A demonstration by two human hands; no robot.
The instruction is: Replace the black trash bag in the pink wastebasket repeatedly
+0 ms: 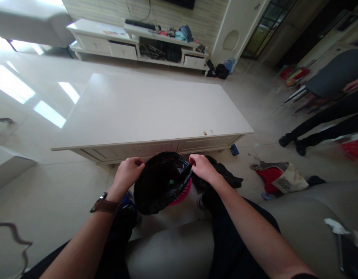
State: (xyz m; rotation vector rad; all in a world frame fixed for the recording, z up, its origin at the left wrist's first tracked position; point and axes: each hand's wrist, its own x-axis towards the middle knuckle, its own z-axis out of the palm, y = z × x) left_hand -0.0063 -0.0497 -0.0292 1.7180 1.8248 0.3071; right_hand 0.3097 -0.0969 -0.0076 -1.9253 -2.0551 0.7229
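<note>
Holding the black bag (160, 182) open over the pink bin (183, 193) on the floor, we pinch its rim with the left hand (129, 172) and right hand (202, 167); thin plastic stretched this tight could tear or slip off.

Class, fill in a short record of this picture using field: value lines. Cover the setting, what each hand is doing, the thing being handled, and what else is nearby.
Setting: living room, person seated facing a long white table
Left hand: grips the left rim of a black plastic bag
Right hand: grips the right rim of the bag
Bag: held open, over a pink basket; small green spot inside
Wrist: watch on left arm
Floor, right: red and white bag
Background: white TV cabinet; another person's legs at right
</note>
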